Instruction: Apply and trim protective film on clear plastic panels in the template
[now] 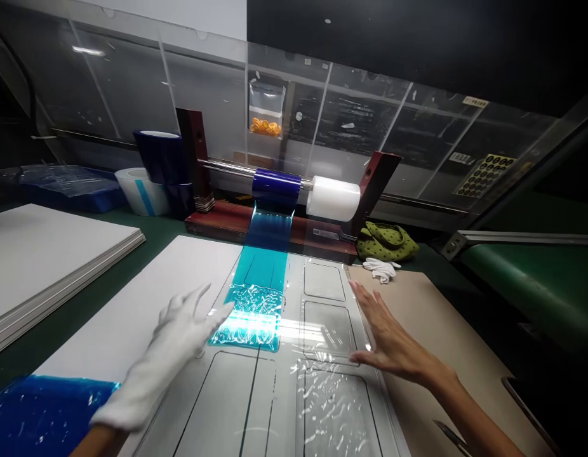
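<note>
Landmark = dark red wooden roller stand (237, 221) w/ steel rod across it. On rod: blue film roll (276, 190), white roll (333, 198) just right of it. Blue film strip (260, 279) comes off the blue roll twd the person and lies on a clear plastic panel (325, 324) w/ rounded-rect outlines, in front of stand; free end is flat on panel, rippled w/ bubbles. L hand (182, 333), white cotton glove, open, fingers spread, palm down, holding nothing, tips right at film end, maybe touching, glare makes it hard to say. R hand (394, 343), bare, open flat, fingers spread, nothing held, at panel's right edge, over a brown card sheet (441, 330). Left of stand: dark blue tape rolls (159, 157), white tape roll (139, 192), stack of white boards (51, 260). Right of stand: green dotted bag (384, 241), spare white gloves (380, 270) just in front of it. Near camera, L forearm is over a loose blue film piece (41, 412).
</note>
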A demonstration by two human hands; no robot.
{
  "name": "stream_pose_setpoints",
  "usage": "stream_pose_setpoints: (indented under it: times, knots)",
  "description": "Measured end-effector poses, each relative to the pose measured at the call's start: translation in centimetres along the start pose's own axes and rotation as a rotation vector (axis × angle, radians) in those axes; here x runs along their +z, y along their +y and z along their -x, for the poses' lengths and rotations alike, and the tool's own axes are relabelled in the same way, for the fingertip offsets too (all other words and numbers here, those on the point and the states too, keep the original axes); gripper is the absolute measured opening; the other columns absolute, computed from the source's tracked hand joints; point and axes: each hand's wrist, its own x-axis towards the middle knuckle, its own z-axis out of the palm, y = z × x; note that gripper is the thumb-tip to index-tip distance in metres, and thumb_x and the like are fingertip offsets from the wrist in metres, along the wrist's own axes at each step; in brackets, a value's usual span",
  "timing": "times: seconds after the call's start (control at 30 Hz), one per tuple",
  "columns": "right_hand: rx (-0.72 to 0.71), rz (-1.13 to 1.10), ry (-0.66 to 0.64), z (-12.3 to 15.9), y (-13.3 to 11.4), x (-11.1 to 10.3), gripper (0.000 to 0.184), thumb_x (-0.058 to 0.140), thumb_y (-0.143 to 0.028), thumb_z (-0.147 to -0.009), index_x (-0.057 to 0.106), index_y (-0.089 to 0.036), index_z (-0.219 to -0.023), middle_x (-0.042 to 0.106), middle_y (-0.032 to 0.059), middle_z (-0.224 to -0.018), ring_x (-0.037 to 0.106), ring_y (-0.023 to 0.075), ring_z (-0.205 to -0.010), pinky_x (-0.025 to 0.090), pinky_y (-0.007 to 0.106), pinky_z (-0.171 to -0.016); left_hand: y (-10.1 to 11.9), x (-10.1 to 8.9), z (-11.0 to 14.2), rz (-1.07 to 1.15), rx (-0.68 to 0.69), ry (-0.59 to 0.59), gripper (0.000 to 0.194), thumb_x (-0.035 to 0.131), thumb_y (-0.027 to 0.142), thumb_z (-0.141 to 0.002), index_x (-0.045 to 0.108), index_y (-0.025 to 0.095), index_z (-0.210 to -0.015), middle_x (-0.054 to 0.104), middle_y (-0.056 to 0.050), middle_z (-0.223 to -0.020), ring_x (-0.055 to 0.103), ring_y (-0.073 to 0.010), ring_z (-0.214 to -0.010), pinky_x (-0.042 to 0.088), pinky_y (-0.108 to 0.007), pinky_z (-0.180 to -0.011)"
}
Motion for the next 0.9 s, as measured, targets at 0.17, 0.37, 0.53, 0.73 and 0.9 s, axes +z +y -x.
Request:
stream_pose_setpoints:
  times: [0.17,0.37,0.53,0.73,0.9]
  knots:
    - [0.049,-0.013,0.106,2.6,-0.3,-0.2,0.092,0.053,-0.046,-0.090,-0.008,-0.022,-0.153,0.006,0.0100,-0.161,0.004,0.0345,-0.146,0.020,0.059,-0.115,1.5,0.3,-6.6,0.041,-0.080,-0.149,0.062,0.033,0.063,-0.088,0.051,0.022,-0.131,0.044,-0.015,-0.138,0.036,-0.0365,-0.133,0.034,-0.057,-0.105]
    - [0.063,-0.056,0.139,4.8,-1.3,-0.5,0.088,0.055,-0.047,-0.089,-0.001,-0.025,-0.154,0.013,0.0081,-0.160,0.016,0.0332,-0.145,0.029,0.056,-0.113,1.2,3.7,-11.2,0.062,-0.110,-0.202,0.032,0.061,0.042,-0.084,0.062,0.017,-0.104,0.056,-0.009,-0.125,0.049,-0.0263,-0.119,0.037,-0.053,-0.102]
    - [0.072,-0.088,0.208,6.2,-2.3,-1.1,0.082,0.056,-0.042,-0.089,0.008,-0.027,-0.153,0.021,0.0091,-0.158,0.023,0.0330,-0.143,0.033,0.055,-0.111,1.7,2.3,-7.7,0.392,-0.047,-0.217,0.040,0.046,0.051,-0.091,0.058,0.016,-0.106,0.062,-0.007,-0.106,0.060,-0.0192,-0.094,0.049,-0.041,-0.084]
    - [0.114,-0.425,0.296,6.2,-6.6,-2.5,0.057,0.055,-0.038,-0.091,0.033,-0.030,-0.143,0.042,0.0096,-0.145,0.049,0.0268,-0.127,0.049,0.043,-0.099,-0.2,0.3,-1.5,0.649,-0.189,-0.347,0.071,0.069,0.058,-0.070,0.045,0.016,-0.122,0.065,-0.011,-0.105,0.065,-0.0253,-0.093,0.052,-0.037,-0.072]
    - [0.331,-0.919,0.248,3.1,-12.1,-1.9,0.040,0.054,-0.049,-0.090,0.058,-0.021,-0.117,0.059,0.0125,-0.123,0.064,0.0219,-0.099,0.056,0.031,-0.071,-2.0,-2.0,2.8,0.730,-0.212,-0.412,0.067,0.071,0.055,-0.069,0.050,0.015,-0.117,0.063,-0.015,-0.117,0.062,-0.0283,-0.108,0.052,-0.038,-0.085]
